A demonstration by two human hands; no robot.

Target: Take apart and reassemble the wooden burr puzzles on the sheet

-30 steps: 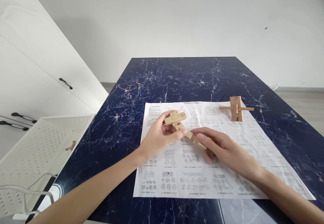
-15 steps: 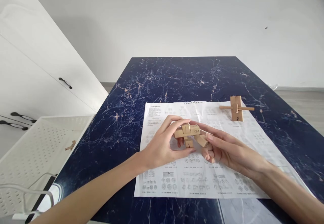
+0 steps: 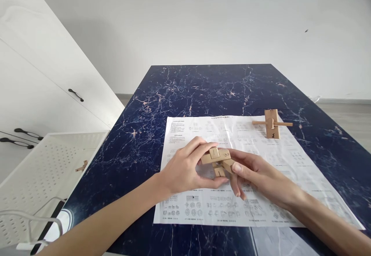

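Note:
Over the printed sheet (image 3: 185, 130), my left hand (image 3: 185, 167) grips a few joined wooden puzzle pieces (image 3: 208, 158), fingers on top and thumb beneath. Black numbers mark some of their faces. My right hand (image 3: 252, 171) pinches another wooden puzzle block (image 3: 228, 166) between thumb and fingers, tilted against the right side of the joined pieces. How far that block sits inside the others I cannot tell. Some of my right fingers hang below, loosely curled. The far sides of the pieces are hidden by my hands.
A cross-shaped wooden puzzle piece (image 3: 271, 130) with a thin bar lies at the sheet's upper right. The dark blue marbled table (image 3: 203, 90) extends beyond. To the left stand a white perforated surface (image 3: 58, 151) with a small wooden piece (image 3: 82, 166), a white cable (image 3: 31, 214) and white cabinets (image 3: 43, 63).
Both hands have come slightly lower and nearer with the pieces. The right-hand block has moved left, closer against the joined pieces.

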